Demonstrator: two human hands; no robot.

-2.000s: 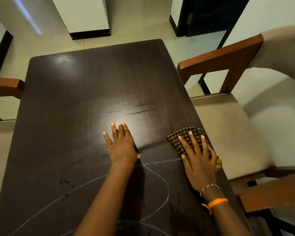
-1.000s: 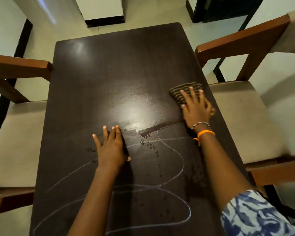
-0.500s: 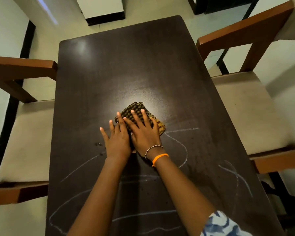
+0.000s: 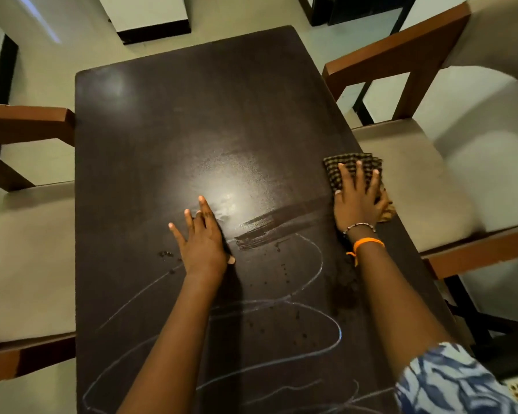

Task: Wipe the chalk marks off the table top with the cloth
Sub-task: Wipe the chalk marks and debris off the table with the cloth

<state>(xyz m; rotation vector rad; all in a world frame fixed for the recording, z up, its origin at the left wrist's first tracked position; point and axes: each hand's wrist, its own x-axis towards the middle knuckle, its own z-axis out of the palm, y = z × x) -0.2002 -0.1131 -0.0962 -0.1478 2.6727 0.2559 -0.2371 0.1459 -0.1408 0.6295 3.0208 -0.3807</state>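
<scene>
right hand (image 4: 358, 201): flat, fingers spread, pressing checked cloth (image 4: 353, 167) on the worktop (image 4: 192, 115) at its right edge, cloth partly under the palm | left hand (image 4: 202, 243): flat and open on the worktop, holds nothing | wet streak (image 4: 269, 227): between the hands | chalk marks (image 4: 311, 264): behind both hands, toward the person

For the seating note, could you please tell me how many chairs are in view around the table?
2: one chair on the left of the table, one chair on the right. Others may stand outside the frame.
</scene>
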